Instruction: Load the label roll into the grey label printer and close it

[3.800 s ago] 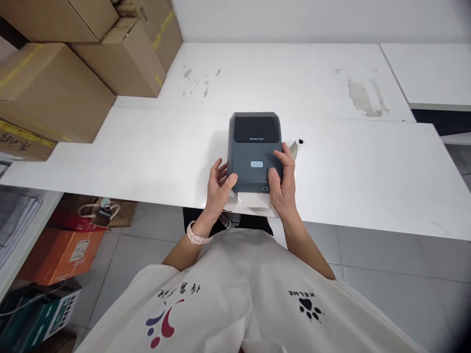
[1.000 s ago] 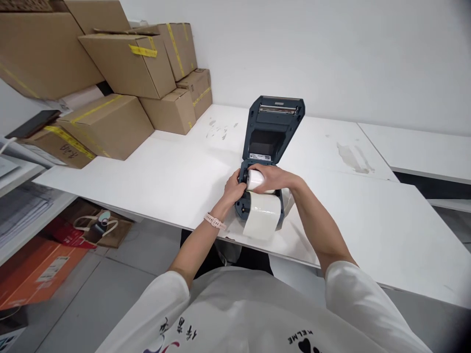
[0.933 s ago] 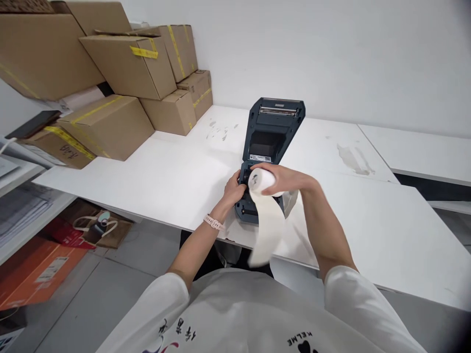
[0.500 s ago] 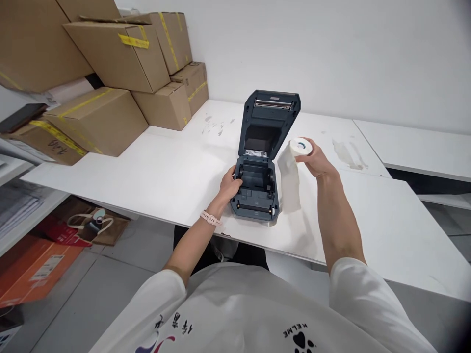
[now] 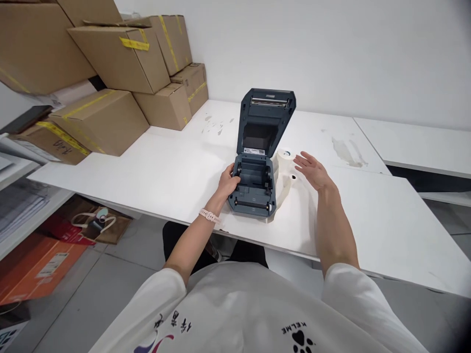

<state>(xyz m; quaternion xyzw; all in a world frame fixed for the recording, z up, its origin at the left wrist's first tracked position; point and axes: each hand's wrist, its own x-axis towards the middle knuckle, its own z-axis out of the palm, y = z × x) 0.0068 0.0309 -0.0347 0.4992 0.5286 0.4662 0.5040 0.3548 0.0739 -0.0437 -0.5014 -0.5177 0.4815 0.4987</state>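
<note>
A dark grey label printer [image 5: 253,191] stands on the white table with its lid [image 5: 267,117] raised, and its inner bay shows no roll. My left hand [image 5: 228,182] grips the printer's left side, thumb over the rim. Just right of the printer, a white label roll [image 5: 285,154] with a blue-edged core stands on the table. Its loose strip [image 5: 285,191] curls at the end beside the printer. My right hand [image 5: 312,171] is off the roll, fingers stretched out and holding nothing, a little to its right.
Cardboard boxes [image 5: 106,117] with yellow tape are stacked on the table's left. A white wall [image 5: 331,54] rises behind. An orange box [image 5: 44,269] and a paper bag [image 5: 114,228] sit on the floor at left. Torn paper residue [image 5: 346,152] marks the tabletop [image 5: 368,211].
My right hand has let go of the label roll, which now stands on the table nearer the printer. The strip's end has curled up. My left hand stays on the printer, which has shifted slightly left.
</note>
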